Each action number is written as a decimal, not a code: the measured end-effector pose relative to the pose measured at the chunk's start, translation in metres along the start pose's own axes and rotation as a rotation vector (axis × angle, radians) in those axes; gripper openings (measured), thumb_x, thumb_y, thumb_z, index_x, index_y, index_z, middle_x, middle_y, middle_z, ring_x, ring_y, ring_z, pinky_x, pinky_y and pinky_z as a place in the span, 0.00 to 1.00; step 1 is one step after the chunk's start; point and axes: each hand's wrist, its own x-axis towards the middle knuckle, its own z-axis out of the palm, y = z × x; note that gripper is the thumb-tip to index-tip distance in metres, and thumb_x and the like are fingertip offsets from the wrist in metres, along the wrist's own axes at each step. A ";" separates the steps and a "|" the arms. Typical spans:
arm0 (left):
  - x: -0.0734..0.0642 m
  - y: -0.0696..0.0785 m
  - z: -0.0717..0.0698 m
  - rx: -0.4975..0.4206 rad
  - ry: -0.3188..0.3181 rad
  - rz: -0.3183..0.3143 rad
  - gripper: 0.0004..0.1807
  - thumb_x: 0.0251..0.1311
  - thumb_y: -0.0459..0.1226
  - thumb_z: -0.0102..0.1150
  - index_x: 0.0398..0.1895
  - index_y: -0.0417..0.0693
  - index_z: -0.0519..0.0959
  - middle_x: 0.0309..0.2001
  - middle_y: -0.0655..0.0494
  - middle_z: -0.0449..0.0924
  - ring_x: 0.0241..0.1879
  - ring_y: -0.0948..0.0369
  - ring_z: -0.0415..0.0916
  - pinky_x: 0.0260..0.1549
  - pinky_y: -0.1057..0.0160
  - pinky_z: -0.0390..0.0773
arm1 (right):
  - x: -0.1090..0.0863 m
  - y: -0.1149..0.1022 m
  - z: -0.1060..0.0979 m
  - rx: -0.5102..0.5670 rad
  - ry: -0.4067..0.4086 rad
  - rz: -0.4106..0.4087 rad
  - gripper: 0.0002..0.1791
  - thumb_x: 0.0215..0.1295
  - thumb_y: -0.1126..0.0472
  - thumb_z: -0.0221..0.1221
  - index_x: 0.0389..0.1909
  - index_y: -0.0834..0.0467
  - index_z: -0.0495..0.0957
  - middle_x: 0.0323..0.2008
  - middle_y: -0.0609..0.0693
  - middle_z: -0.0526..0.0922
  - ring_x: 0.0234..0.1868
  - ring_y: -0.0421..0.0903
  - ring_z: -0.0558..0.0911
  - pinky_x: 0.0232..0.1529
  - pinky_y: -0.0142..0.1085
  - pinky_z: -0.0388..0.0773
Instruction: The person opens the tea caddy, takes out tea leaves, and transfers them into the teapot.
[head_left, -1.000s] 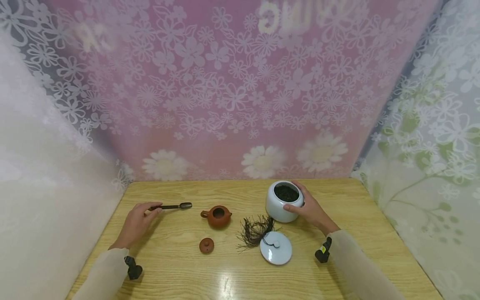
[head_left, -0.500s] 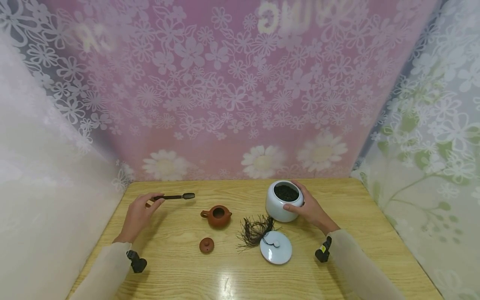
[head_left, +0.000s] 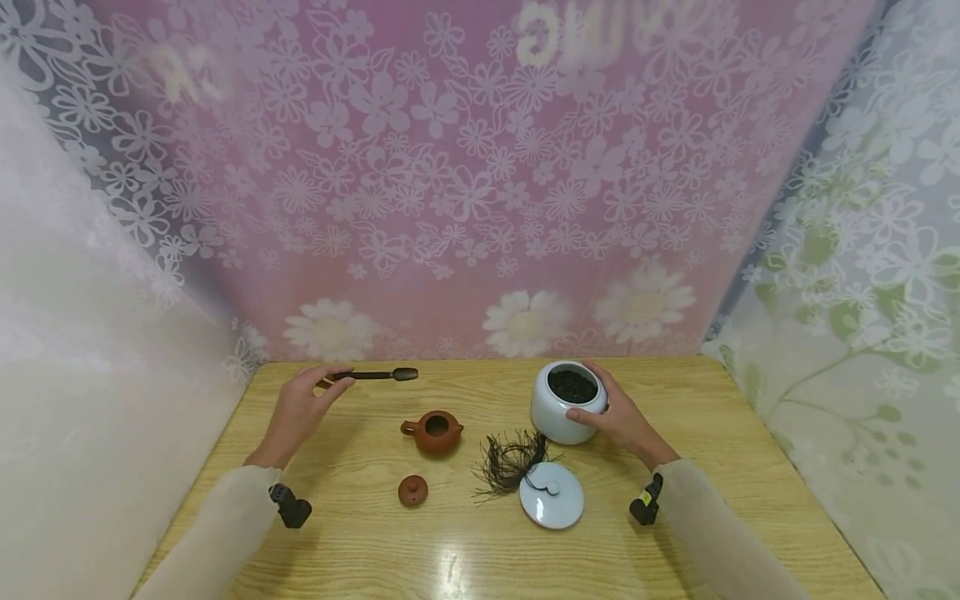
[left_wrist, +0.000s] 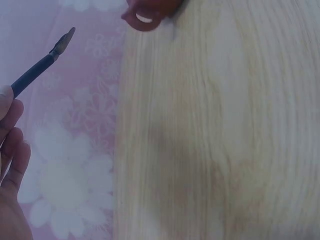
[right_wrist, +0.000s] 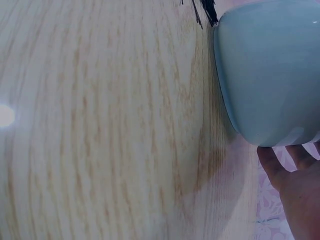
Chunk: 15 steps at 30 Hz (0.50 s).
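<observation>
My left hand (head_left: 303, 408) pinches the handle end of a dark tea scoop (head_left: 378, 375), held up over the back left of the table with its bowl pointing right. In the left wrist view the scoop (left_wrist: 37, 72) slants up from the fingertips. My right hand (head_left: 622, 421) grips the side of a white ceramic jar (head_left: 558, 421), thumb at the front near the rim. Dark tea leaves (head_left: 573, 386) show inside the jar. Between the hands stands a small brown clay teapot (head_left: 438, 435), lidless, its handle to the left.
The teapot's lid (head_left: 412, 491) lies in front of it. A white jar lid (head_left: 552, 497) with a dark stringy tassel (head_left: 510, 467) lies in front of the jar. A flowered curtain (head_left: 450, 208) rises behind the wooden table (head_left: 337, 533).
My left hand has carried the tea scoop upward, away from me and to the right. The right hand and the jar have stayed in place.
</observation>
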 end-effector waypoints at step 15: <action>0.027 0.046 0.021 -0.058 -0.042 0.061 0.17 0.76 0.45 0.68 0.64 0.56 0.88 0.56 0.52 0.87 0.51 0.53 0.83 0.53 0.42 0.84 | 0.000 0.000 0.000 0.023 -0.005 0.007 0.61 0.68 0.49 0.77 0.90 0.44 0.46 0.84 0.61 0.60 0.83 0.68 0.63 0.76 0.73 0.63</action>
